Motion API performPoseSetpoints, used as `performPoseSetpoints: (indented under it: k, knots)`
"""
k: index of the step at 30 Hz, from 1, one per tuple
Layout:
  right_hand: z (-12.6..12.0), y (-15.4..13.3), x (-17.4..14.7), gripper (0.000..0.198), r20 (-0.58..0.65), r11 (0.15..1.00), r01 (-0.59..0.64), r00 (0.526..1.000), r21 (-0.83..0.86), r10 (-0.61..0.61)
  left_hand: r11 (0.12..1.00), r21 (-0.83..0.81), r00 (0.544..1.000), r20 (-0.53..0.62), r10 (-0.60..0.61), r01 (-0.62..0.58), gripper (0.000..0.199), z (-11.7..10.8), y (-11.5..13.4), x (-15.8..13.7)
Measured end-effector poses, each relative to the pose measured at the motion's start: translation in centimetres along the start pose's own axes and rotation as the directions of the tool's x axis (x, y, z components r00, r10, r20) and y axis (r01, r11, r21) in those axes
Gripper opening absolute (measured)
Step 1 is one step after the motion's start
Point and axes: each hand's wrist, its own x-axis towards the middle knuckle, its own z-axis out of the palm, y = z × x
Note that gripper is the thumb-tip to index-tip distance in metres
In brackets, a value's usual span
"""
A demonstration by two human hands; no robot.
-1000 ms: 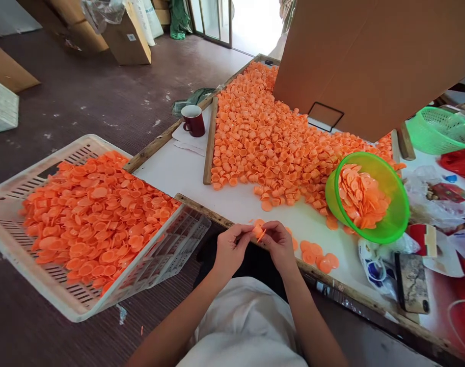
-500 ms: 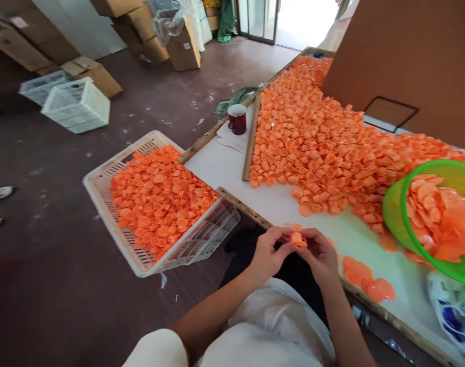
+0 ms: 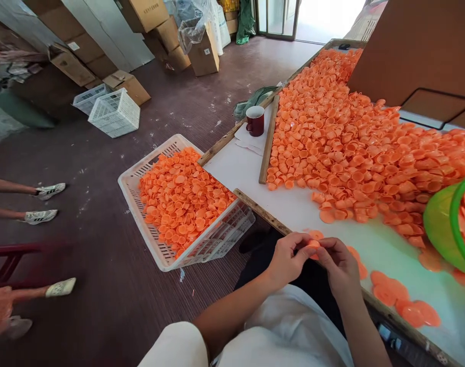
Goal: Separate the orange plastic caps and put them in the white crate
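- Since half a second ago the wearer's gaze has swung left: the bowl [image 3: 439, 219] now runs off the right of the view, a co-worker's shoes [image 3: 51, 191] have come in at the left, and less of the orange piece [image 3: 313, 244] shows.
- The left hand [image 3: 289, 257] has thumb and forefinger nipped close on the piece, probably to steady it.
- The right hand [image 3: 341, 265] meets it from the other side, its fingers narrow on the same piece, so I'd guess the pressure comes from both ends; the grip mostly hides its shape.
- All this sits at the near edge of the worktop [image 3: 234, 165], just over the lap, which likely keeps the elbows low.
- Loose discs [image 3: 385, 288] lie flat along that edge beside the right hand, handy for plucking up.
- Farther in, the cups [image 3: 331, 148] are heaped, and a strip [image 3: 269, 142] at their left seems to dam them off the bare near left corner.
- The mug [image 3: 255, 125] stands on paper [image 3: 243, 136] by the left edge, behind that strip, presumably out of the spill.
- The bowl leans beside the cups, its discs apparently within reach.
- The crate [image 3: 226, 229], piled with orange pieces, stands at the near left corner where the rail [image 3: 261, 210] breaks off, placed, I'd say, so things can drop straight in.
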Motion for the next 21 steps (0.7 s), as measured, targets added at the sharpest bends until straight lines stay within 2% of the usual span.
performPoseSetpoints:
  k: [5,8,10,13,15,17,19,21]
  knots:
    - [0.1,1.5,0.0,0.025,-0.009,0.998,-0.051,0.999,-0.033,0.051,0.999,-0.022,0.997,-0.072,-0.035,0.034,0.035,0.0,-1.3,0.0]
    - [0.1,2.8,0.1,0.030,0.020,0.997,0.022,1.000,-0.079,-0.020,0.991,-0.123,0.997,-0.053,-0.051,0.045,0.033,0.0,-2.7,0.2]
    - [0.2,3.6,0.1,0.032,-0.008,0.985,0.098,0.995,-0.145,-0.100,0.985,-0.168,0.998,-0.045,-0.053,0.045,0.030,0.0,-3.7,0.3]
    - [1.2,3.7,0.1,0.030,-0.040,0.960,0.144,0.987,-0.241,-0.158,0.985,-0.168,0.997,-0.051,-0.057,0.047,0.025,-0.3,-4.9,0.4]
    - [2.1,3.1,0.3,0.030,0.011,0.955,0.147,0.989,-0.258,-0.150,0.990,-0.132,0.997,-0.044,-0.058,0.051,0.024,-1.2,-5.0,0.3]
    - [2.8,1.9,0.5,0.036,0.090,0.956,0.160,0.986,-0.245,-0.141,0.999,-0.036,0.997,-0.075,-0.028,0.025,0.027,-2.9,-4.5,0.2]
    - [2.9,0.5,0.6,0.044,0.108,0.950,0.179,0.982,-0.255,-0.156,0.980,0.195,0.974,-0.213,0.073,-0.031,0.030,-5.2,-3.3,0.3]
    - [2.1,-0.7,0.9,0.041,0.046,0.922,0.195,0.980,-0.334,-0.191,0.855,0.518,0.885,-0.388,0.257,-0.021,0.032,-7.8,-1.7,0.5]
